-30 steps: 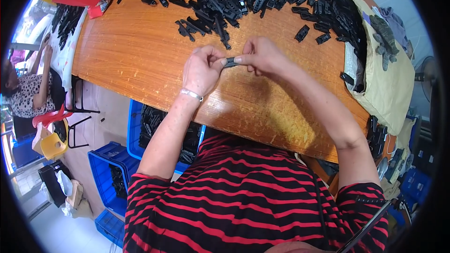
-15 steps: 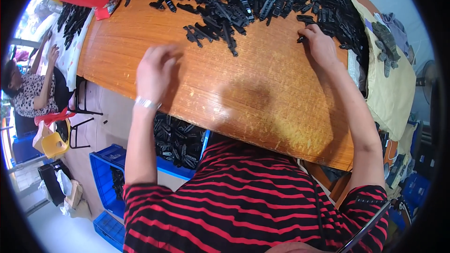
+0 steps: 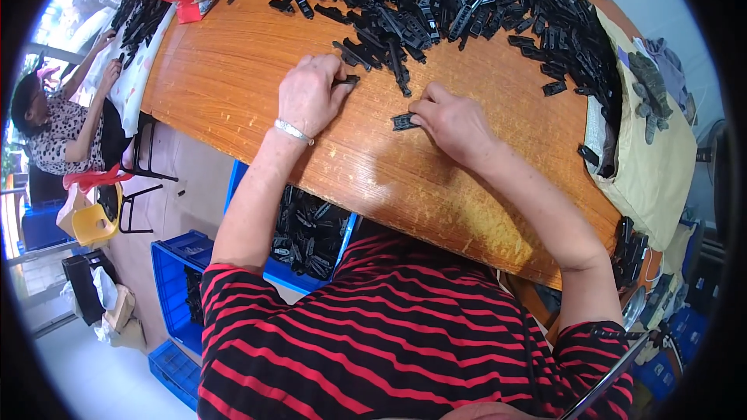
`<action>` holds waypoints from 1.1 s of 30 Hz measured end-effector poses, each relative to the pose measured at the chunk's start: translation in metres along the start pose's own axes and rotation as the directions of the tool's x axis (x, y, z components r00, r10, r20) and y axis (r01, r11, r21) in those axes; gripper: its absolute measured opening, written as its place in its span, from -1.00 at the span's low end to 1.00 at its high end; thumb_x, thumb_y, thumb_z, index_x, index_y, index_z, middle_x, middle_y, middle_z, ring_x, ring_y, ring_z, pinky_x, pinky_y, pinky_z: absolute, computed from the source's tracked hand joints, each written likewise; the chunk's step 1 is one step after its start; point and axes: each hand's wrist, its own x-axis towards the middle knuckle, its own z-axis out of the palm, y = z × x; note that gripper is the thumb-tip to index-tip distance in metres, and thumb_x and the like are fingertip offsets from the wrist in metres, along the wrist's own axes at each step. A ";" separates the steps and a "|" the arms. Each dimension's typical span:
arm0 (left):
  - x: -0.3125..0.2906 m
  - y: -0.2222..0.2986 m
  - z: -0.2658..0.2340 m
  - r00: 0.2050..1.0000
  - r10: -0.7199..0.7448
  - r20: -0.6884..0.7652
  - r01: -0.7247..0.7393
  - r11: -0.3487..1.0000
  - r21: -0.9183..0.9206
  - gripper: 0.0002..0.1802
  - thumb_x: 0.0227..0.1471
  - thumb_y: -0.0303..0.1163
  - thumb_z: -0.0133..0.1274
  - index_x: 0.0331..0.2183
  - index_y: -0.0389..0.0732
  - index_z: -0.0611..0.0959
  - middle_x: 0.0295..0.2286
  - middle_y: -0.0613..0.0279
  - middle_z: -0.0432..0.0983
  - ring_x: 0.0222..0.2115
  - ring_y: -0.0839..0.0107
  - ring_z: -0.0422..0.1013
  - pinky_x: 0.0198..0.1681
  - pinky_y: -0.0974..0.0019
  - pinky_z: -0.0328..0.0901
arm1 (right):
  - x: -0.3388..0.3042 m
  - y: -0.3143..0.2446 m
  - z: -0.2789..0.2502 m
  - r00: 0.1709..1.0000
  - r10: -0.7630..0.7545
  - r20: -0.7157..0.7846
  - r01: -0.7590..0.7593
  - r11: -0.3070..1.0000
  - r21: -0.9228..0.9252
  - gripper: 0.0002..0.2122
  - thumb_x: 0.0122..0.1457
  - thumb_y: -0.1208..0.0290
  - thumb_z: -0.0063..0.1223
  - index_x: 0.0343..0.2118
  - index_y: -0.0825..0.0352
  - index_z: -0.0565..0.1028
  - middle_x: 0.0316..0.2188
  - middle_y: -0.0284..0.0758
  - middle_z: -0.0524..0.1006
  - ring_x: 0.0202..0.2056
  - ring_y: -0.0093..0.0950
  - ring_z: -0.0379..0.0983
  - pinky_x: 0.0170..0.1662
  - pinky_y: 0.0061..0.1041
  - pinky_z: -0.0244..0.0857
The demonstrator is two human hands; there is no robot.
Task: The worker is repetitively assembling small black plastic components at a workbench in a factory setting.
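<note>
My right hand (image 3: 455, 124) is over the middle of the brown tabletop (image 3: 233, 70), its thumb and fingertips pinching a short black plastic part (image 3: 403, 121). To its left, my left hand (image 3: 306, 99), with a silvery band on the wrist, is closed at the fingertips on another small dark plastic part (image 3: 352, 80), mostly covered by the fingers. Just beyond both hands, loose black parts (image 3: 398, 68) trail off a large heap of black plastic parts (image 3: 436, 4).
A blue crate (image 3: 286, 271) of black parts stands below the table's near edge. More blue crates (image 3: 175, 288) are on the floor at left. A cream sack (image 3: 654, 163) with a grey glove (image 3: 647, 85) is at right. Another person (image 3: 66, 128) sits at far left.
My right hand has come from the right side of the heap to the middle, carrying a black part. My left hand has moved right and forward, now closed on a dark part.
</note>
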 end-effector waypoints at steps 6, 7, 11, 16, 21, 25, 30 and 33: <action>-0.005 0.052 0.015 0.866 -0.446 0.226 0.319 0.146 -0.936 -0.70 -0.02 -0.45 0.23 -0.28 -0.27 0.45 -0.52 0.26 0.45 -0.68 0.52 0.37 -0.64 0.49 0.26 | 0.007 -0.028 -0.014 0.971 0.088 -0.223 -0.055 0.987 0.151 -0.79 0.13 0.33 0.13 -0.17 0.22 0.53 -0.34 -0.26 0.50 -0.39 -0.31 0.51 -0.33 -0.38 0.40; -0.006 0.062 0.014 0.853 -0.451 0.261 0.337 0.095 -0.937 -0.59 -0.01 -0.44 0.24 -0.18 -0.32 0.39 -0.49 0.27 0.45 -0.63 0.61 0.38 -0.62 0.62 0.28 | 0.008 -0.035 -0.018 0.976 0.114 -0.187 -0.058 0.958 0.281 -0.80 0.14 0.36 0.12 -0.17 0.25 0.53 -0.38 -0.28 0.51 -0.44 -0.40 0.50 -0.37 -0.44 0.39; -0.004 0.078 0.018 0.802 -0.407 0.438 0.429 -0.118 -0.896 -0.59 -0.01 -0.40 0.25 -0.16 -0.28 0.44 -0.49 0.30 0.47 -0.63 0.63 0.39 -0.59 0.62 0.33 | 0.004 -0.021 -0.013 0.958 0.206 -0.201 -0.064 0.834 0.548 -0.84 0.19 0.41 0.10 -0.22 0.35 0.55 -0.55 -0.38 0.53 -0.58 -0.64 0.42 -0.50 -0.64 0.31; -0.012 0.067 0.017 0.839 -0.354 0.414 0.462 0.062 -0.884 -0.74 -0.01 -0.43 0.25 -0.29 -0.29 0.54 -0.53 0.34 0.49 -0.64 0.67 0.39 -0.59 0.62 0.32 | 0.002 -0.007 -0.032 0.851 0.424 0.312 -0.505 0.494 0.707 -0.85 0.20 0.40 0.10 -0.30 0.39 0.55 -0.63 -0.42 0.51 -0.67 -0.68 0.39 -0.62 -0.68 0.25; -0.016 0.067 0.029 0.834 -0.379 0.402 0.501 0.214 -0.839 -0.87 -0.03 -0.50 0.23 -0.42 -0.29 0.59 -0.58 0.35 0.49 -0.64 0.66 0.37 -0.60 0.59 0.28 | 0.006 0.000 -0.029 0.769 0.491 0.409 -0.629 0.467 0.622 -0.83 0.17 0.39 0.15 -0.40 0.41 0.51 -0.65 -0.40 0.51 -0.73 -0.67 0.37 -0.71 -0.66 0.20; -0.018 0.070 0.036 0.824 -0.423 0.376 0.521 0.308 -0.796 -0.88 -0.01 -0.51 0.21 -0.41 -0.30 0.58 -0.60 0.37 0.47 -0.64 0.66 0.35 -0.60 0.58 0.25 | 0.006 0.007 -0.022 0.776 0.499 0.387 -0.622 0.503 0.600 -0.81 0.14 0.40 0.18 -0.46 0.42 0.47 -0.66 -0.38 0.51 -0.74 -0.66 0.37 -0.72 -0.65 0.19; -0.022 0.066 0.041 0.850 -0.425 0.311 0.503 0.481 -0.718 -0.86 0.00 -0.49 0.22 -0.41 -0.31 0.57 -0.61 0.38 0.46 -0.64 0.67 0.32 -0.59 0.57 0.23 | 0.009 0.002 -0.019 0.761 0.498 0.417 -0.643 0.491 0.587 -0.80 0.14 0.41 0.18 -0.49 0.40 0.44 -0.68 -0.38 0.49 -0.75 -0.65 0.37 -0.76 -0.63 0.13; -0.021 0.067 0.037 0.835 -0.438 0.334 0.538 0.520 -0.663 -0.86 -0.01 -0.49 0.22 -0.43 -0.31 0.57 -0.61 0.39 0.45 -0.63 0.67 0.31 -0.57 0.55 0.23 | 0.013 0.001 -0.022 0.752 0.491 0.440 -0.659 0.533 0.530 -0.79 0.15 0.41 0.17 -0.51 0.39 0.42 -0.69 -0.37 0.49 -0.76 -0.64 0.36 -0.78 -0.63 0.09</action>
